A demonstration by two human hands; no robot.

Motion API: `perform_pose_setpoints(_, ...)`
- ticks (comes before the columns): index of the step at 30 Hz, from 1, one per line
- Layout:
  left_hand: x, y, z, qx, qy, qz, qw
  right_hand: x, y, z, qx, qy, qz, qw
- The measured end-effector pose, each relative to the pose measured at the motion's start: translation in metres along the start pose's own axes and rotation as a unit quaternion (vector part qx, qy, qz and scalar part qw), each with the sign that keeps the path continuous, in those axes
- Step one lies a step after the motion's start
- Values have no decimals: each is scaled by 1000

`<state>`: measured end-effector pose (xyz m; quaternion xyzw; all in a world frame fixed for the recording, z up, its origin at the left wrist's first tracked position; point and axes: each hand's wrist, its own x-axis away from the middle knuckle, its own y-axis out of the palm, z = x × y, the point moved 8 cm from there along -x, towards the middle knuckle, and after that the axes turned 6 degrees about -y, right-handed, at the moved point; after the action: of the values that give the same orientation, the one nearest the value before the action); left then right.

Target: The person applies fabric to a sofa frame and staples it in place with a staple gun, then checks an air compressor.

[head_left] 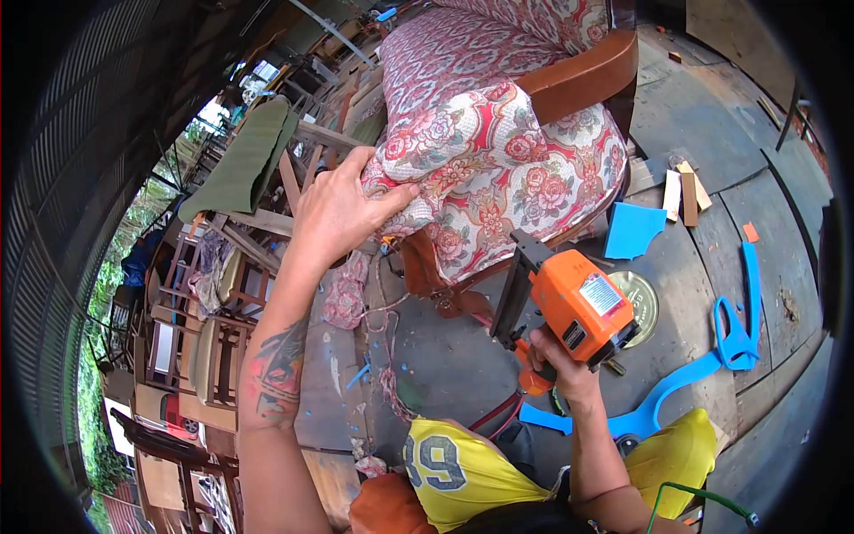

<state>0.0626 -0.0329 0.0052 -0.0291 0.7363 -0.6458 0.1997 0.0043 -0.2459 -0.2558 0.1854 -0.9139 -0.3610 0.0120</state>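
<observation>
My left hand (342, 206) pinches a gathered fold of floral fabric (445, 142) at the front corner of the sofa seat. The sofa (480, 53) is covered in red and white flowered cloth and has a brown wooden armrest (583, 76). In my right hand (569, 367) is an orange staple gun (580, 303), gripped by its handle. Its black nose points up and left, beside the lower front edge of the seat and apart from my left hand. My palm and the gun's body partly hide the fingers of that hand.
Blue foam offcuts (633, 230) and a long blue strip (676, 378) lie on the floor at right, near a round tin lid (633, 303) and wood blocks (689, 194). Wooden chair frames (213, 356) crowd the left. A green cushion piece (245, 160) rests on top.
</observation>
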Motion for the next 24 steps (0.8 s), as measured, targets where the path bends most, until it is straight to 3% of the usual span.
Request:
perform_pose_setpoints(3, 3, 5, 6, 6, 6, 0, 1000, 1, -2, 2, 33, 3, -14, 999)
perform_pose_setpoints(5, 19, -5, 35, -110, 163, 208, 958, 3, -3, 1, 35, 4, -8, 999)
perform_pose_setpoints(6, 24, -5, 43, -115, 175, 230, 950, 4, -3, -4, 61, -14, -15, 998)
perform_pose_setpoints(9, 17, 4, 33, -38, 103, 180, 978, 7, -13, -5, 141, -27, -36, 989)
perform_pose_setpoints(10, 13, 5, 30, 7, 69, 124, 990, 9, -14, -11, 274, -117, -61, 953)
perform_pose_setpoints(12, 9, 4, 27, 36, 57, 95, 993, 17, -11, -17, 402, -201, -88, 889)
perform_pose_setpoints(15, 3, 3, 19, 86, 59, 64, 992, 12, -27, -12, 281, -88, -17, 955)
perform_pose_setpoints(17, 5, 5, 13, 98, 38, 33, 994, 14, -34, -11, 237, -89, 15, 967)
perform_pose_setpoints(22, 17, -2, 22, 10, -11, 94, 995, 15, -38, -6, 219, -45, -22, 975)
perform_pose_setpoints(24, 17, 0, 22, -27, -36, 99, 994, 16, -37, -12, 280, -93, -9, 955)
